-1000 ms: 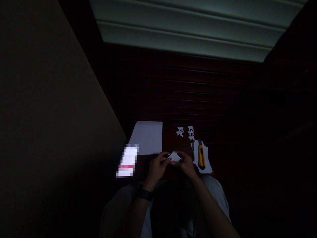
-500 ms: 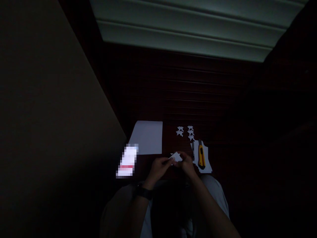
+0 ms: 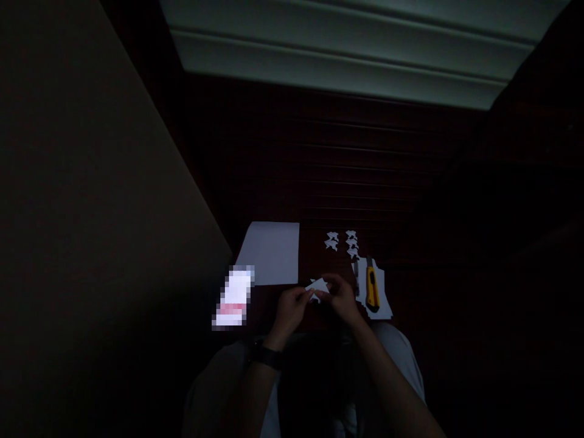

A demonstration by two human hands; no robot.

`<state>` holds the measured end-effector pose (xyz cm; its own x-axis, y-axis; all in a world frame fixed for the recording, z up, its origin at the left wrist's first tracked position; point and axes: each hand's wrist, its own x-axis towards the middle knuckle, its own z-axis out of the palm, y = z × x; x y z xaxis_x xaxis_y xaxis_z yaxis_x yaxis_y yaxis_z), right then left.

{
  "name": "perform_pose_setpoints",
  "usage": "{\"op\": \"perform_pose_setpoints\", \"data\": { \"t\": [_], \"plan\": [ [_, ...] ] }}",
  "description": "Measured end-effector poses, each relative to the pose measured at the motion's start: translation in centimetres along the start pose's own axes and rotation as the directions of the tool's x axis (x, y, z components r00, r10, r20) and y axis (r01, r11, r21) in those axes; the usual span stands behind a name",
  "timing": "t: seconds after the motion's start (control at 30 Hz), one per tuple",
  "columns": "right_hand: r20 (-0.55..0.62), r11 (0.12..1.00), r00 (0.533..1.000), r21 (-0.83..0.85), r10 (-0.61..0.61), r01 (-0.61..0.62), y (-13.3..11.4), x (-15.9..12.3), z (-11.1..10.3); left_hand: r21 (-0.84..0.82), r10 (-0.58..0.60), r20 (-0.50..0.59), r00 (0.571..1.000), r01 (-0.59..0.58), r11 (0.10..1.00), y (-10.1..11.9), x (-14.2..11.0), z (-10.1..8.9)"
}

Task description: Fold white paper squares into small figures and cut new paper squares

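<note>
Both hands work above the near edge of the dark reddish wooden bench (image 3: pixel 319 258). The left hand (image 3: pixel 291 307) pinches a small, folded white paper piece (image 3: pixel 316 285) between thumb and fingers; the right hand (image 3: pixel 343 299) grips its other side.

Toward the far left corner lies a large, flat white paper sheet (image 3: pixel 274 252), with a lit, phone-like screen (image 3: pixel 236 296) by the left edge overlapping its near corner. Toward the far edge sit small folded white paper shapes (image 3: pixel 351 243), two in one column and three in another. Near the right edge, a yellow-and-black utility knife (image 3: pixel 373 291) rests on a stack of white paper (image 3: pixel 384 298), beside a slim dark pen-like object (image 3: pixel 356 278).

The dim light could hide a crease and let a fold run crooked; uneven pinching could slip or tear the paper. The right forearm might nudge the knife if it swings outward, and whether its blade is out is too dark to tell. The screen is pixelated, with a reddish band but no legible text; no brand or label can be read elsewhere.
</note>
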<state>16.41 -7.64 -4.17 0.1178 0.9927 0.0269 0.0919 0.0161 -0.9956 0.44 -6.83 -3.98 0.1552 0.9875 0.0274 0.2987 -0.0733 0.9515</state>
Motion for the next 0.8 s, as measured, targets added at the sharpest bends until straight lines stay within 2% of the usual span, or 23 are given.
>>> {"op": "perform_pose_setpoints", "data": {
  "t": [0.13,0.4,0.57,0.73,0.8],
  "plan": [
    [0.012,0.998,1.0,0.059,0.016,-0.017,-0.4,0.5,0.1,-0.007,-0.01,0.005,1.0,0.01,1.0,0.1,0.3,0.4],
    [0.008,0.955,0.985,0.241,0.174,-0.171,-0.3,1.9,0.0,0.014,0.003,0.024,1.0,-0.003,1.0,1.2,0.7,0.4],
    [0.109,0.941,0.98,0.279,0.166,-0.191,-1.9,4.1,-0.1,0.073,0.026,-0.074,0.997,-0.021,0.997,2.4,2.6,-0.1],
    [0.306,0.948,0.946,0.255,0.108,-0.191,-3.7,7.4,-0.2,0.094,0.033,-0.2,0.979,-0.014,0.995,3.6,5.6,-0.3],
    [0.293,0.947,0.952,0.273,0.085,-0.169,-4.0,8.5,0.0,0.085,0.028,-0.239,0.971,-0.008,0.996,3.8,6.8,-0.2]
  ]
}}
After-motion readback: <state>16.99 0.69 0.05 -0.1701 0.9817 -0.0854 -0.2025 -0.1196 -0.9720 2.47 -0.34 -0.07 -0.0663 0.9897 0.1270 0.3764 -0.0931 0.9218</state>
